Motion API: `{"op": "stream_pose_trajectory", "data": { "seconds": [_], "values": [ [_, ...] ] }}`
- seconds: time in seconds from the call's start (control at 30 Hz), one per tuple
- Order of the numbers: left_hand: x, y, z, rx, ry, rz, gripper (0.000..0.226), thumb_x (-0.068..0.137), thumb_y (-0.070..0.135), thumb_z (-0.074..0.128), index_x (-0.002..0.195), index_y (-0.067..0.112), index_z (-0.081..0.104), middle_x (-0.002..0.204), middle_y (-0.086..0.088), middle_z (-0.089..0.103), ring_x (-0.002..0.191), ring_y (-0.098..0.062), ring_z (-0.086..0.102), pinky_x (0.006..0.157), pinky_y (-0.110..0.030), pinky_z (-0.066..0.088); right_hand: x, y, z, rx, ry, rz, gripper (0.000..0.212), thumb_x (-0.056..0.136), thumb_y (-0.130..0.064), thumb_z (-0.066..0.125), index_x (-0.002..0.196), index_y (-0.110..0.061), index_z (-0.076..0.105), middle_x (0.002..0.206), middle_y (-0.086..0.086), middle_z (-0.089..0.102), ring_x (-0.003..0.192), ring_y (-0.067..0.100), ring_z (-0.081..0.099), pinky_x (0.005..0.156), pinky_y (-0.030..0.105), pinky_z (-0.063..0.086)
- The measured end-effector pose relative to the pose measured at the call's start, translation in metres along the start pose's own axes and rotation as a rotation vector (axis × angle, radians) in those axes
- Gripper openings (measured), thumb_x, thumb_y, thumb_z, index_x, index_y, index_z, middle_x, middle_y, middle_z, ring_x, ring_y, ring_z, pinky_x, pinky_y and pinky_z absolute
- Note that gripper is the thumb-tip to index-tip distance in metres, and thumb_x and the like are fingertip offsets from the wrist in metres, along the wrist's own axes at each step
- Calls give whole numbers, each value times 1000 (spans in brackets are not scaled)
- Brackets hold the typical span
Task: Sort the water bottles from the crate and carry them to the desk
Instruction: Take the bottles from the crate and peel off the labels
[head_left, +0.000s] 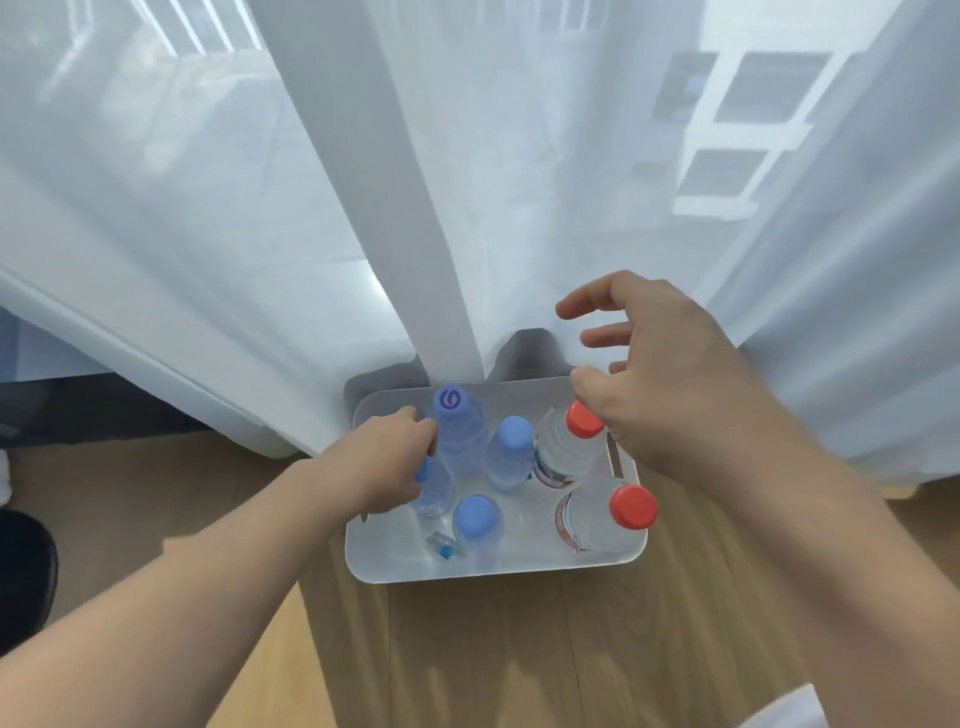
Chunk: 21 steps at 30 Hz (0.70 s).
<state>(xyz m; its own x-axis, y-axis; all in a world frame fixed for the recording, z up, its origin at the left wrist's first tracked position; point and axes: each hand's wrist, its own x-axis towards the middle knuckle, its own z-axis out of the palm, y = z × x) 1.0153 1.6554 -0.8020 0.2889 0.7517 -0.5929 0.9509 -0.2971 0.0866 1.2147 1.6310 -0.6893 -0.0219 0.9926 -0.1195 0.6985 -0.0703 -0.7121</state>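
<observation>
Left hand (387, 462) gripping bottle (434, 486), crate (493, 564)

The only sign that could be made out was a purple spiral mark on the blue cap (450, 400) of the bottle at the far side of the crate (498, 564). The red-and-white labels (564, 519) on the two red-capped bottles carried print, but it was too blurred to read.

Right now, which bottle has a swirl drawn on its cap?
The bottle at the crate's back edge, beside the left hand. Its pale blue cap carries a purple swirl; the other caps are plain blue or red.
</observation>
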Motion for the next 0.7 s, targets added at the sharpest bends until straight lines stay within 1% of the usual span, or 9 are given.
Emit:
{"op": "stream_pose_trajectory", "data": {
  "seconds": [0.1,0.17,0.3,0.33,0.4,0.47,0.53,0.6,0.7],
  "values": [
    [2,6,-7,143,8,0,33,83,26,56,114,17,50,114,-7,55,97,-27,58,67,-29,40,1,-1,-1,1,-2,17,41,79,-5,50,109,-33,53,121,-6,48,93,10,61,76,28,51],
    [0,19,-18,269,106,12,34,84,33,53,113,15,51,109,-7,60,93,-27,58,70,-31,40,3,-1,-1,-4,-1,22,42,79,-5,48,110,-32,53,121,-6,49,95,11,60,75,29,51],
    [7,48,-34,160,383,70,30,90,33,50,112,12,52,109,-11,63,98,-33,60,74,-35,42,4,2,0,8,-14,25,43,78,-3,47,110,-32,53,119,-5,51,97,10,60,69,24,49],
    [10,55,-33,97,387,110,31,91,31,51,114,11,51,111,-11,62,100,-33,59,77,-36,44,4,2,1,18,-25,29,44,78,-3,47,110,-31,54,119,-5,52,99,10,59,69,25,49],
    [17,65,-24,-5,277,182,34,89,25,54,121,12,49,115,-11,59,105,-33,57,83,-38,44,4,3,2,36,-41,38,44,77,-2,48,110,-30,54,118,-5,54,101,8,59,68,25,47],
    [23,69,-11,21,183,202,38,89,18,55,126,12,47,118,-12,55,105,-33,57,81,-37,43,3,6,1,40,-42,41,45,76,0,47,109,-30,55,117,-6,56,99,7,59,64,19,46],
    [28,66,-4,104,204,180,34,90,10,54,123,9,48,118,-14,51,101,-35,58,73,-36,40,2,8,1,28,-41,38,45,77,0,46,109,-30,55,116,-8,56,97,6,59,65,14,44],
    [29,61,-1,140,233,145,28,89,6,53,117,6,48,116,-16,50,97,-36,59,68,-35,38,0,10,0,18,-42,35,43,78,-1,46,108,-31,55,113,-10,56,95,6,60,67,15,44],
    [20,58,-8,95,237,162,30,90,12,48,119,8,51,118,-14,51,97,-35,58,77,-36,46,-2,12,0,26,-47,31,40,79,-3,46,103,-32,55,107,-10,59,92,6,61,70,16,45]
  ]
}}
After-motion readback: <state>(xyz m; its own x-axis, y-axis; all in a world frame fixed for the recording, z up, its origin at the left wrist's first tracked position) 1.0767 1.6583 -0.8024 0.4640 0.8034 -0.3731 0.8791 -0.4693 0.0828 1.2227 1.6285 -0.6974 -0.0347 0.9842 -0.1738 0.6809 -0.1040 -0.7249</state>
